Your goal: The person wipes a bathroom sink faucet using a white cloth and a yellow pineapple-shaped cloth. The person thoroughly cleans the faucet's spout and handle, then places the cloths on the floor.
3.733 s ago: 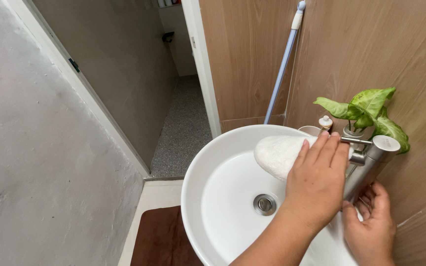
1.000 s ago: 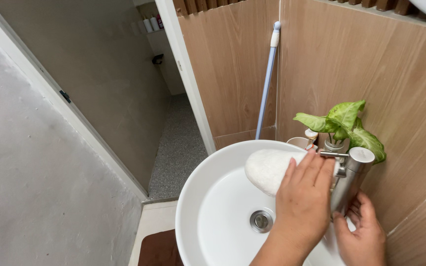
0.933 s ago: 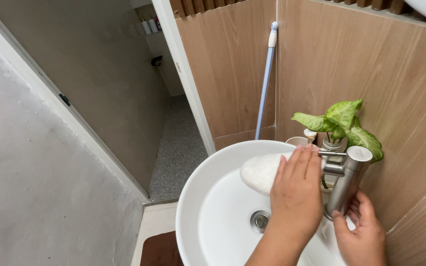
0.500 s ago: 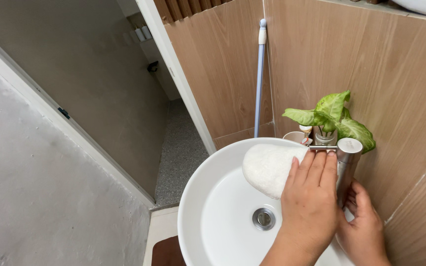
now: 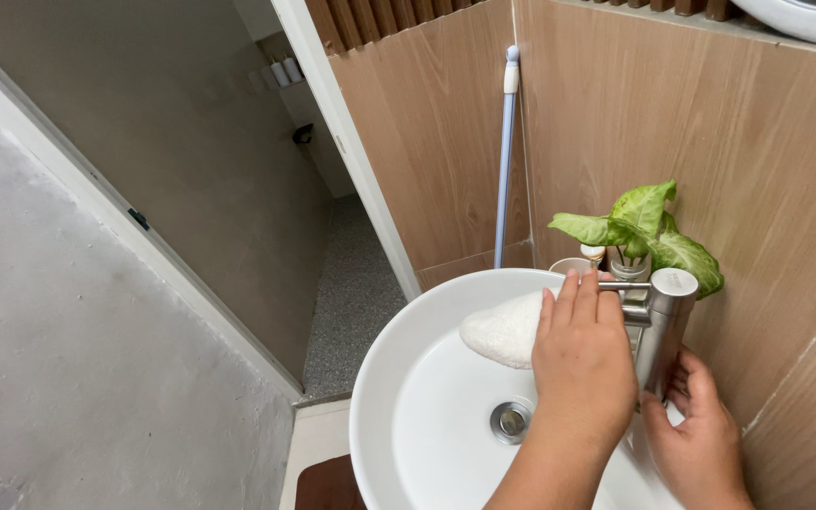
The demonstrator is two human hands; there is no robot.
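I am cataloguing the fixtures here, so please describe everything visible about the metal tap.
The tap is a tall upright cylinder of brushed silver metal with a flat round top and a thin lever pointing left. It stands at the sink's back rim, before the wooden wall. The right hand curls round its base; the left hand hides its spout.

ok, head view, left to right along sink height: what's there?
Grey wall → speckled floor through the doorway → white cloth → left hand on the cloth → steel faucet → right hand at the faucet's base.
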